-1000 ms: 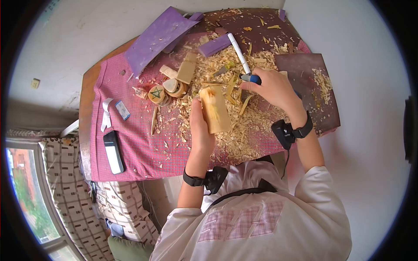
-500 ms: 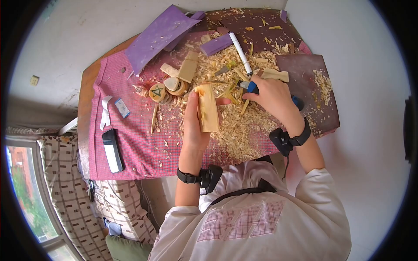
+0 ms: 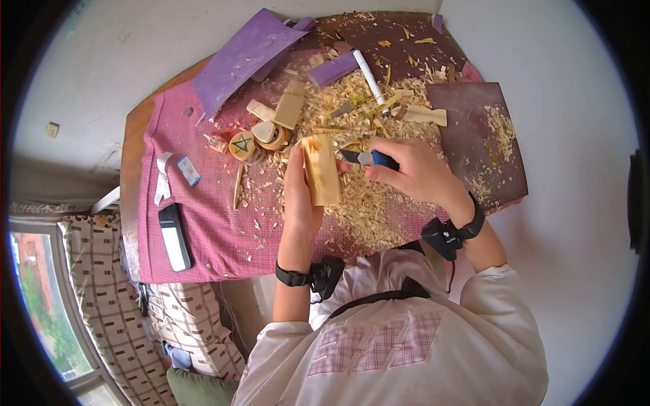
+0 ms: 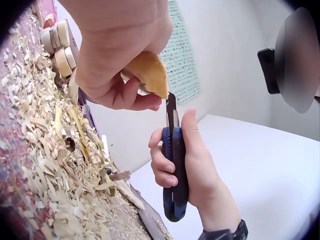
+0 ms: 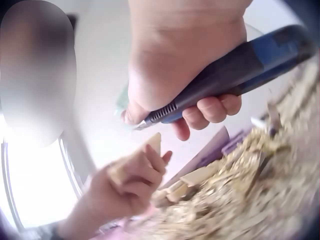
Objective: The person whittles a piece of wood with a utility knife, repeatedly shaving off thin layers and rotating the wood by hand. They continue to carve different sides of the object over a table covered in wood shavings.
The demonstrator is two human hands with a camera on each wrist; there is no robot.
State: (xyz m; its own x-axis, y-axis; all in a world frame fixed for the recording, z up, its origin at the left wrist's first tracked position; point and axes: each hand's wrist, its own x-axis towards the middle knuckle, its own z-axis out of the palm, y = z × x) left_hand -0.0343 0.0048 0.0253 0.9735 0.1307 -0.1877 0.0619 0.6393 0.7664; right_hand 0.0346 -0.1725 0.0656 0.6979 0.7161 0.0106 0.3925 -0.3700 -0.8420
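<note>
The left hand [image 3: 301, 196] grips a pale wooden block [image 3: 321, 169] held upright, its fingers curled round the far side. In the left wrist view the block [image 4: 150, 74] shows a curved, yellowish end. A blue and black utility knife [image 3: 371, 159] lies in the right hand [image 3: 416, 169], its blade extended toward the block. The left wrist view shows the knife [image 4: 175, 170] with its blade tip close to the block's edge; whether they touch I cannot tell. Fingers wrap the knife handle [image 5: 225, 70] in the right wrist view, which is blurred.
Wood shavings [image 3: 365, 210] cover the table's middle. Behind lie a white marker [image 3: 369, 73], purple sheets [image 3: 247, 57] and wood blocks [image 3: 290, 105]. A round piece with a star [image 3: 242, 145] is left of the block. A phone-like object [image 3: 175, 237] lies on the pink cloth [image 3: 217, 250].
The right hand has moved with the knife from the shavings toward the block. The left hand has shifted slightly left and turned the block more upright.
</note>
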